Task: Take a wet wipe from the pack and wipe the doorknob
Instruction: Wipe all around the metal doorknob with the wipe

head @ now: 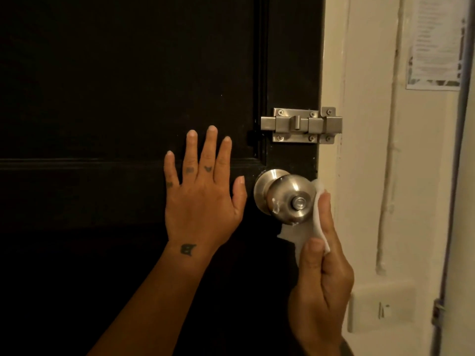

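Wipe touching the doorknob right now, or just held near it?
Touching. The head view shows the wet wipe, held in the right hand, pressed against the right and lower edge of the doorknob, with no gap.

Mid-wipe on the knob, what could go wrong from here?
1. The wet wipe covers only the doorknob's right and lower edge; white residue on its left face may get missed.
2. The right hand pinches the wipe loosely, so it might slip.
3. The left hand lies flat on the door, possibly smudging it.
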Demonstrator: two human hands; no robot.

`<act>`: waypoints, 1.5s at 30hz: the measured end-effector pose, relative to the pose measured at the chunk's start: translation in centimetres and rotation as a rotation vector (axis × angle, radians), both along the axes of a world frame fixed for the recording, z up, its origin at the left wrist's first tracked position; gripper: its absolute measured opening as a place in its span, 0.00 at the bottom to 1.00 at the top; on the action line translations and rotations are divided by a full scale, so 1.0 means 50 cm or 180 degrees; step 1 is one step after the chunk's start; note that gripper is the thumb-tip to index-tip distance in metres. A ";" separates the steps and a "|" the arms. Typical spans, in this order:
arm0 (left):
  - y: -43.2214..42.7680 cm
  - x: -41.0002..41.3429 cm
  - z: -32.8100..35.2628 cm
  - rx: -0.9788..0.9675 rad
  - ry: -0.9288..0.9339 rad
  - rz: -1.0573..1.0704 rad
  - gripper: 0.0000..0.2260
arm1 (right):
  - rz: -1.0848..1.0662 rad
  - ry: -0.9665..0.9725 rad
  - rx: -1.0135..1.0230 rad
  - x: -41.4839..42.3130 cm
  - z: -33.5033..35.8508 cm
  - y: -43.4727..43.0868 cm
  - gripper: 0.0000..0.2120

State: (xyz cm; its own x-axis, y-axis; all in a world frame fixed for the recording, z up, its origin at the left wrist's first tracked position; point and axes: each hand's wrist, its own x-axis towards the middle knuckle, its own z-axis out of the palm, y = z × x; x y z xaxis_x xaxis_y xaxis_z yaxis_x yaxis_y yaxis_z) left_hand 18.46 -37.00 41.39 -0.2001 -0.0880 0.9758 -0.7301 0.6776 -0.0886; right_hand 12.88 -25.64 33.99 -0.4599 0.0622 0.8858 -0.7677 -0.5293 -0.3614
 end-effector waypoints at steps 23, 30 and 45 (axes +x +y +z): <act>-0.005 -0.003 -0.003 0.0019 0.0060 -0.0175 0.26 | 0.0054 -0.0400 -0.0434 -0.017 0.022 0.025 0.15; -0.003 -0.001 -0.004 0.0037 0.0048 -0.0169 0.26 | -0.0407 0.0203 0.0143 -0.020 0.021 0.028 0.18; -0.001 0.000 -0.005 0.0043 0.0027 -0.0146 0.26 | -0.0612 0.0166 0.0027 -0.018 0.043 0.036 0.16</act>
